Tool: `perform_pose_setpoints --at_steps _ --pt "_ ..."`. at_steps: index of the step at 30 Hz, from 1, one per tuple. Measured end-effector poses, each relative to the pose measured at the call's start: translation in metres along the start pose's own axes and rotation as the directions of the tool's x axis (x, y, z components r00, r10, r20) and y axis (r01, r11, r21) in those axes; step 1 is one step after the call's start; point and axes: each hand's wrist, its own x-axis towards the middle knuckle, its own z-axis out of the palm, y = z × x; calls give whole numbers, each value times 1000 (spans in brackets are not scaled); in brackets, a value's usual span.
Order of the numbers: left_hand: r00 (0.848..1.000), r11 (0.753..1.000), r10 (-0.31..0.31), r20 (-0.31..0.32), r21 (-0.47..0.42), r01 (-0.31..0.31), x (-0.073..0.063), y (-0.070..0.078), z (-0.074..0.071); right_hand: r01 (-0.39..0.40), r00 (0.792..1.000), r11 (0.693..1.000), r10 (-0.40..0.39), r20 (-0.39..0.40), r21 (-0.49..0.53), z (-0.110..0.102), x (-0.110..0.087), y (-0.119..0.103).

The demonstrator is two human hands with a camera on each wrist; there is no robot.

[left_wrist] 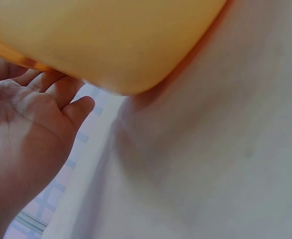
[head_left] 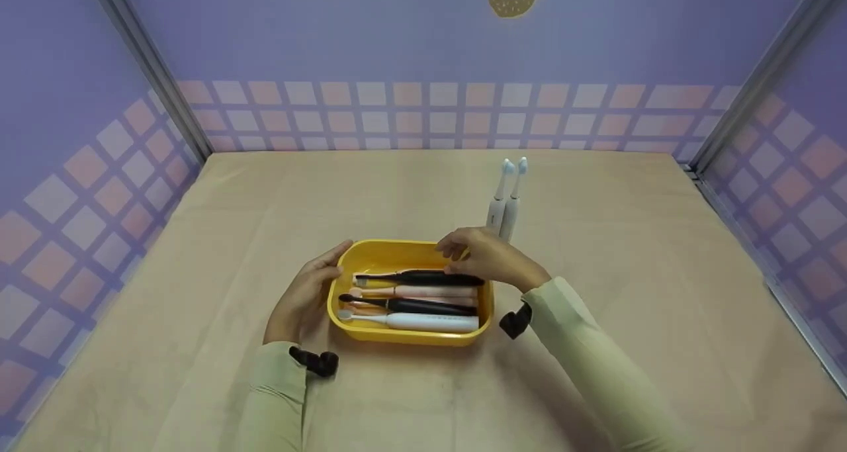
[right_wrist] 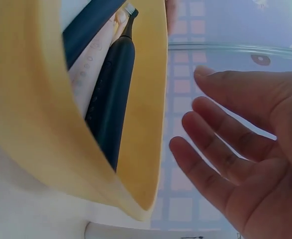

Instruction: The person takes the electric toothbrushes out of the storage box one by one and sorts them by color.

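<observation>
A yellow plastic basket [head_left: 410,336] holds several electric toothbrushes lying sideways. On top are a white toothbrush [head_left: 430,322] at the front, a black toothbrush [head_left: 430,306], a pink toothbrush [head_left: 437,292] and another black toothbrush [head_left: 430,278] at the back. My left hand [head_left: 306,300] grips the basket's left rim, thumb at the edge and fingers along the outside. Above the back right corner hovers my right hand [head_left: 490,257]; in the right wrist view its fingers [right_wrist: 210,174] are loosely extended, holding nothing. Two white toothbrushes [head_left: 495,214] stand upright just behind it, their lower ends hidden.
A beige cloth [head_left: 370,399] covers the table under the basket. Purple panels with pink and white squares [head_left: 407,94] enclose the back and both sides, with metal posts [head_left: 159,75] at the corners.
</observation>
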Motion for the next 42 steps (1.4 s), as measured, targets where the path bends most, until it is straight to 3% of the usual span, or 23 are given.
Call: perform_pose_setpoints --at_steps 15,30,42 --pt "1000 998 -8 -2 -65 8 0 -1 1 -63 989 991 78 130 -116 6 12 -7" --pt "1000 1000 -7 -23 -23 7 0 -1 2 -130 974 983 151 170 -130 11 19 -9" --pt "999 999 -24 -28 -42 22 -2 1 4 -150 964 961 194 183 -232 14 23 -11"
